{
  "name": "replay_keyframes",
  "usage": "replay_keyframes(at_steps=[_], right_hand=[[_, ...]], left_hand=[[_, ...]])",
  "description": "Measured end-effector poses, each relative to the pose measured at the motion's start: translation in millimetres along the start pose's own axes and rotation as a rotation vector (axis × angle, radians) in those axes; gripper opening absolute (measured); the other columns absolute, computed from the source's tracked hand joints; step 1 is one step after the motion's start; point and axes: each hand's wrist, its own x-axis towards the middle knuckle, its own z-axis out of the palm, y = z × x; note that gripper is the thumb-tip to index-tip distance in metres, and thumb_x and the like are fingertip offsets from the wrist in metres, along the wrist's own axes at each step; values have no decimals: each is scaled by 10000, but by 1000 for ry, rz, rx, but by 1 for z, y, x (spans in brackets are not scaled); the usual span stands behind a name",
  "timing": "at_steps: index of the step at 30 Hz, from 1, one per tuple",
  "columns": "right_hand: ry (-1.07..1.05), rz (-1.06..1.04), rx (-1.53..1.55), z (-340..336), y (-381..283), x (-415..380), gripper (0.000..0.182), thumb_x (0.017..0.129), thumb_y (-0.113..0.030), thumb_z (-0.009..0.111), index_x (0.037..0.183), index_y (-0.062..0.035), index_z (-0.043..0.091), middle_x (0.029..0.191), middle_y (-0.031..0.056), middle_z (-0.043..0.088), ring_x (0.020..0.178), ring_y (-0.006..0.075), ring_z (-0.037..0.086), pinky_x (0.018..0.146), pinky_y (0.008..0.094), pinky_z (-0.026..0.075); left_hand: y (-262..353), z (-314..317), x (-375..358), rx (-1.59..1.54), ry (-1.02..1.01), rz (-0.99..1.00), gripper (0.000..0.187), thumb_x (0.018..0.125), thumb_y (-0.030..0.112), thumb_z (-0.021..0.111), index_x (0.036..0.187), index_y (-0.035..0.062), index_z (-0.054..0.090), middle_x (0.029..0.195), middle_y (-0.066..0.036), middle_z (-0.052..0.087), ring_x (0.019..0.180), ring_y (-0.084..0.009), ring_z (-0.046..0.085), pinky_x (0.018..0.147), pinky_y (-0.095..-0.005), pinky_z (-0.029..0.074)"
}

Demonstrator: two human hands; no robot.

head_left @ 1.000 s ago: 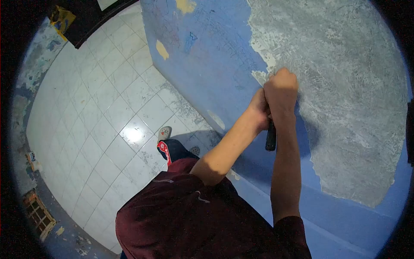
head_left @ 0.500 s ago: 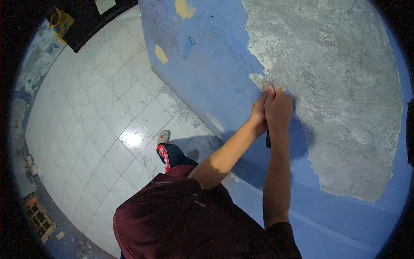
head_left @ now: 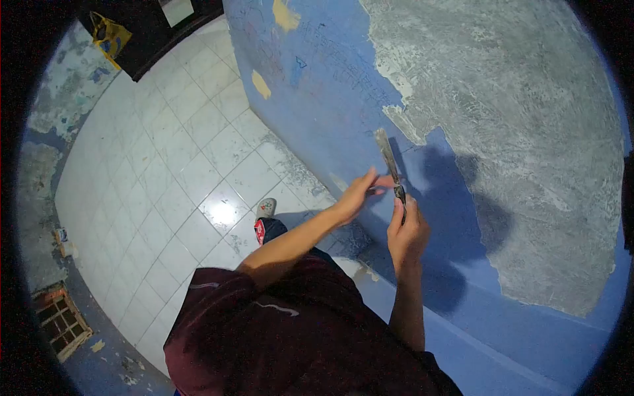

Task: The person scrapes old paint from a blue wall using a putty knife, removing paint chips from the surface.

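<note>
The right hand (head_left: 407, 232) is clenched around the dark handle of a narrow metal-bladed scraper (head_left: 389, 162), whose grey blade points up along the blue painted wall (head_left: 330, 99) with its tip just below the edge of the bare grey plaster patch (head_left: 515, 132). The left hand (head_left: 356, 193) is open, fingers spread, its fingertips touching the blade near where it meets the handle. Half a second ago both hands were stacked together in one tight grip, pressed higher against the wall at the paint's edge, and the blade was hidden behind them; now they have dropped lower and come apart, so the whole scraper shows. The person's dark red shirt (head_left: 284, 343) fills the bottom of the view, and a foot in a sandal (head_left: 265, 210) stands on the white tiled floor (head_left: 165, 165) beside the wall's base.
</note>
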Motion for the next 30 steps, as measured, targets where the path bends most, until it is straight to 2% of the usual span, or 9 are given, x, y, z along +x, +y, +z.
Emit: replay_keyframes(at_steps=[3,5,6,7,8,9,13,19,30], right_hand=[[91,-58,15,-2,5,6,238,949,-200,557,1071,-6,623,848,193,671,715,366,667,589,411,514],[98,-43,1,-8,7,19,240,948,-210,560,1054,-8,632,841,191,672,712,362,667,588,409,513],[98,-27,-18,-11,9,24,243,947,-221,562,1037,-9,642,834,189,672,709,357,667,587,407,513],[100,-26,-16,-11,12,30,243,947,-221,562,1037,-9,642,834,189,672,709,357,667,587,407,513],[92,17,-56,-12,15,35,245,948,-229,562,1017,-12,650,800,184,669,686,354,664,571,409,507],[82,60,-98,-13,18,39,248,948,-237,562,996,-14,658,766,178,665,663,352,660,556,410,501],[121,92,-80,-11,20,45,242,950,-241,560,948,-24,666,686,166,646,609,350,647,524,424,481],[162,44,-74,-14,15,45,234,951,-242,562,894,-40,667,623,155,613,540,333,616,491,419,449],[168,55,-160,-17,7,50,234,943,-202,588,838,-4,656,598,158,588,481,311,553,463,384,389]], left_hand=[[-54,-111,-56,561,147,-300,641,995,525,393,1159,-47,631,770,-90,663,763,-173,622,747,-322,492],[-108,-216,-113,1084,323,-284,462,961,370,441,1168,9,642,883,-245,680,738,-375,663,711,-424,523],[-151,-284,-159,1102,437,-111,402,893,318,499,1094,19,678,938,-284,663,834,-425,656,784,-456,513],[-191,-354,-199,1494,557,-424,328,816,292,577,931,17,715,853,-273,669,798,-414,664,752,-480,513],[-173,-334,-236,1218,1153,-347,261,756,248,611,747,1,693,751,-247,664,740,-400,666,686,-499,513],[-166,-344,-288,1647,998,-455,228,739,189,647,802,-29,629,773,-221,682,719,-391,670,659,-466,529],[-165,-310,-412,901,1286,-774,382,774,291,597,771,-90,616,756,-254,671,738,-335,693,662,-434,540],[-198,-298,-471,939,954,-1070,385,777,313,618,803,-70,637,777,-243,678,761,-330,695,666,-437,535],[-191,-356,-424,1027,706,-950,396,784,353,656,862,-34,676,815,-223,690,804,-319,700,674,-443,525]])
